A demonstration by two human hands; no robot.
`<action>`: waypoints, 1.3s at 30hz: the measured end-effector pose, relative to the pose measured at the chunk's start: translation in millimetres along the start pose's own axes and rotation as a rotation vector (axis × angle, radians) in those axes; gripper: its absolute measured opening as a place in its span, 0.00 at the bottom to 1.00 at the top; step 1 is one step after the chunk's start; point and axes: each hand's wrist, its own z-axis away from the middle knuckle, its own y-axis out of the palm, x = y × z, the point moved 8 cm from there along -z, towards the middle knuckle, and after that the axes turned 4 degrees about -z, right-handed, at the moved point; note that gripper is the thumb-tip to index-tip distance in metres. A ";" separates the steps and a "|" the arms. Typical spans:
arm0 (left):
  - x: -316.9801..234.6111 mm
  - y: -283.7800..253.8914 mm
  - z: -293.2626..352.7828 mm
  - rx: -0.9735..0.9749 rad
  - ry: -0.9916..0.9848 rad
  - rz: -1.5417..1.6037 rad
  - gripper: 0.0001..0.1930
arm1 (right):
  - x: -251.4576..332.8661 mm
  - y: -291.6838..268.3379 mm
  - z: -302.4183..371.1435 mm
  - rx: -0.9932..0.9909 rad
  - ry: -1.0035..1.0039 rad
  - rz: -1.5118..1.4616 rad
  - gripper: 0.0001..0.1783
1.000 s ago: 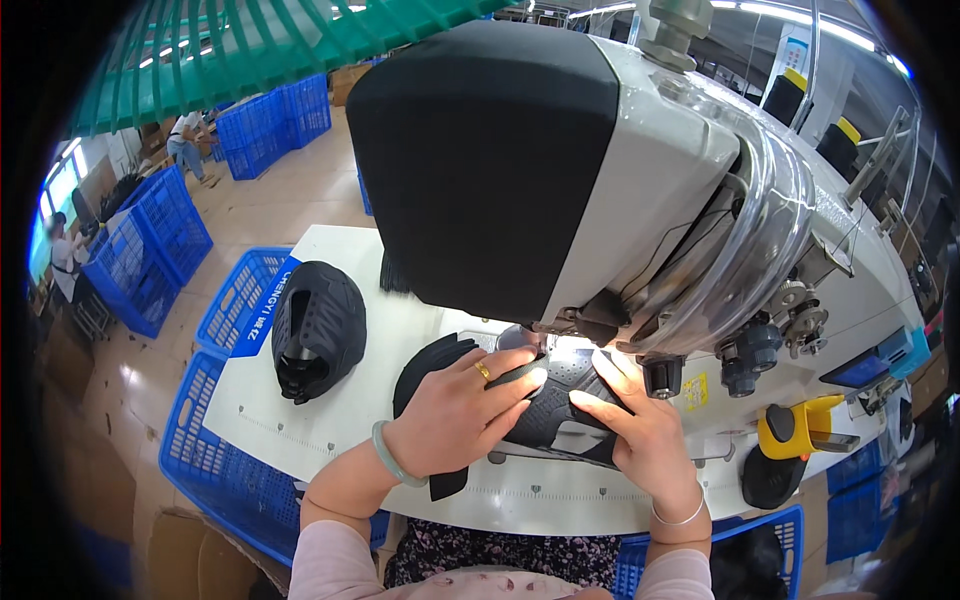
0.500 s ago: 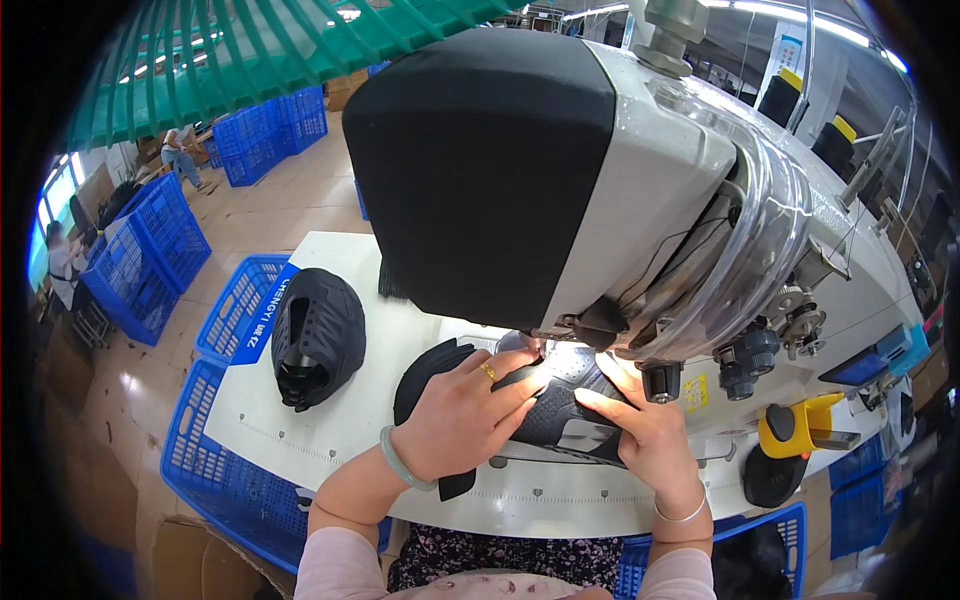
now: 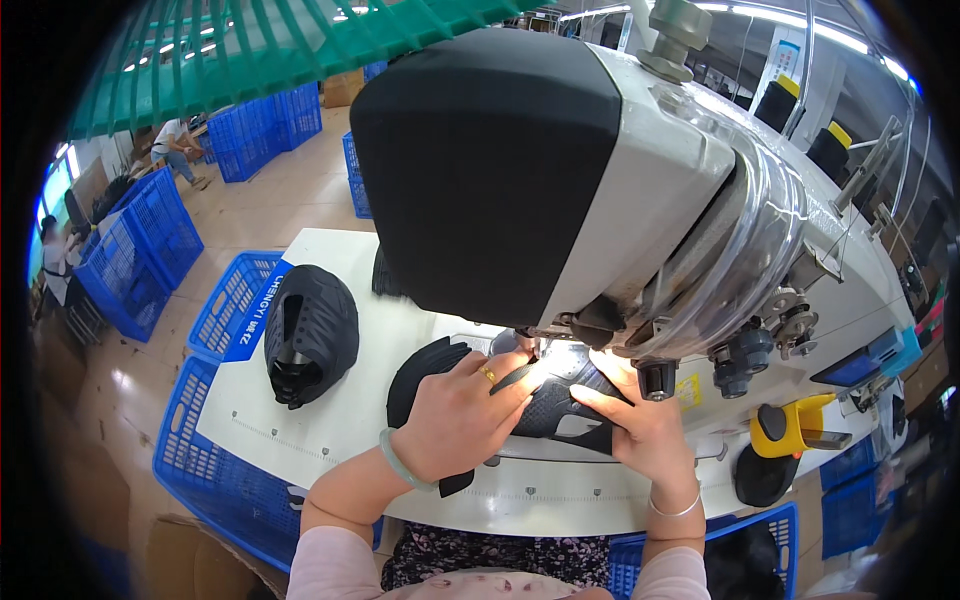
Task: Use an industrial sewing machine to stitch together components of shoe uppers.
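Wide fisheye view looking down on a person's two bare hands at a large black-and-white sewing machine (image 3: 490, 170), which fills the upper middle of the frame. Just below the machine head, at the centre and brightly lit, a black, textured, flexible piece with a perforated patch (image 3: 545, 400), resembling part of a shoe upper, lies on the white work surface (image 3: 380, 335).

The left hand (image 3: 455, 420) reaches in from the lower left, its fingers stretched forward onto the left side of the piece, close to the machine's lit working area. It wears a gold ring (image 3: 488, 375) and a pale green bangle (image 3: 395, 460). The right hand (image 3: 645, 430) touches the piece's right side, thumb and forefinger spread apart; a thin silvery bracelet (image 3: 675, 508) circles the wrist. Whether either hand grips the piece from beneath cannot be told.

Layered black flaps (image 3: 420, 375) spread beside the left hand. Farther left on the surface sits a rounded, ribbed black bundle with an opening (image 3: 335, 340), well apart from the hands. A blue plastic basket (image 3: 190, 430) runs along the lower left; another blue basket with dark contents (image 3: 790, 540) sits at lower right. A yellow holder (image 3: 815, 415) stands at right. A green slatted guard (image 3: 170, 95) crosses the upper left, and below it two other people work among blue crates (image 3: 165, 235).
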 end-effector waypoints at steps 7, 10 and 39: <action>5.3 -1.7 1.0 0.014 -0.061 0.048 0.15 | 12.4 18.5 -0.4 0.103 0.000 0.252 0.36; 8.7 -6.2 -0.9 -0.028 -0.025 0.130 0.14 | 15.8 18.7 -0.8 0.102 -0.024 0.276 0.36; 5.7 2.6 1.7 -0.061 0.025 -0.035 0.17 | -0.6 16.9 -2.5 -0.131 -0.002 0.204 0.37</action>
